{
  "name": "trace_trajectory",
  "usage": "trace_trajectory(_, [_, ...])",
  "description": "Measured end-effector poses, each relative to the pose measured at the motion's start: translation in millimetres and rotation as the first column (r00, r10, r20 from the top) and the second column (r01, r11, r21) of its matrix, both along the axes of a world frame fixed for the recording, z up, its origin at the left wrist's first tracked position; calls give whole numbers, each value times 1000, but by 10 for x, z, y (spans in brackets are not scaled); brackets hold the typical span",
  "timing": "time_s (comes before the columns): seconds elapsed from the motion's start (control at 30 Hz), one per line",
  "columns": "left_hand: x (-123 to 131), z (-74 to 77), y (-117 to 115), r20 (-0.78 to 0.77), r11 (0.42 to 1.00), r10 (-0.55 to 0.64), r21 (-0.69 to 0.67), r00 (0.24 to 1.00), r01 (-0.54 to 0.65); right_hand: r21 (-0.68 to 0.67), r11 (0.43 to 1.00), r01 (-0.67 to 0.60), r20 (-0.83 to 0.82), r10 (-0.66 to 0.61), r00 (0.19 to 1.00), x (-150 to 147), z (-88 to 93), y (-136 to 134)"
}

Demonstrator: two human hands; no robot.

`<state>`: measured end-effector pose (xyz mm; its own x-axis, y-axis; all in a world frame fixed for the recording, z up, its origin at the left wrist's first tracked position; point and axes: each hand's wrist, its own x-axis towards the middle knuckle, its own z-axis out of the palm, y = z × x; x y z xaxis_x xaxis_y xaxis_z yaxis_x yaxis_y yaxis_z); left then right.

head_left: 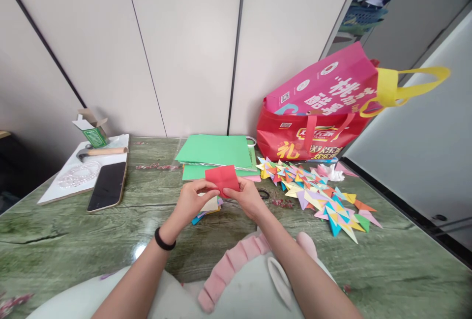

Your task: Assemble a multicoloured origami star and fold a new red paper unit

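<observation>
A square of red paper is raised over the table between my two hands, with faint crease lines across it. My left hand pinches its lower left part between thumb and fingers. At the lower right edge, my right hand grips it the same way, thumb on the near face. Beneath the hands lies a small pile of coloured paper pieces, partly hidden by the left hand. Behind the red paper rests a stack of green paper sheets. Scissors show partly beside my right hand.
Many folded paper pieces spread to the right, before a red bag. On the left are a phone, a hammer, a bead string and a small green box. A plush toy sits at the near edge.
</observation>
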<state>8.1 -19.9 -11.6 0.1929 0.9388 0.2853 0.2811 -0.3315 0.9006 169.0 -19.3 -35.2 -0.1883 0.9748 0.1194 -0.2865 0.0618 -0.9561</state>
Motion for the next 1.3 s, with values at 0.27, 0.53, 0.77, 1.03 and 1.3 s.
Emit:
trace_trajectory(0.27, [17,-2,-13,305,987,24,-159,952,26,0,998,-61,28,61,998,-29,51,-34])
trace_trajectory(0.53, [34,20,-28,267,978,75,-208,961,-19,4,998,59,184,-59,981,-37,24,-34])
trace_trajectory(0.77, [-11,28,0,311,957,35,-284,950,58,-1,999,47,163,-46,985,-18,-14,-7])
trace_trajectory(1.03, [10,22,-5,361,946,71,-319,930,51,-31,999,29,140,-25,990,-27,-5,-14])
trace_trajectory(1.3, [25,48,-46,460,896,32,-406,887,179,-46,999,27,104,-22,994,-22,-8,-9])
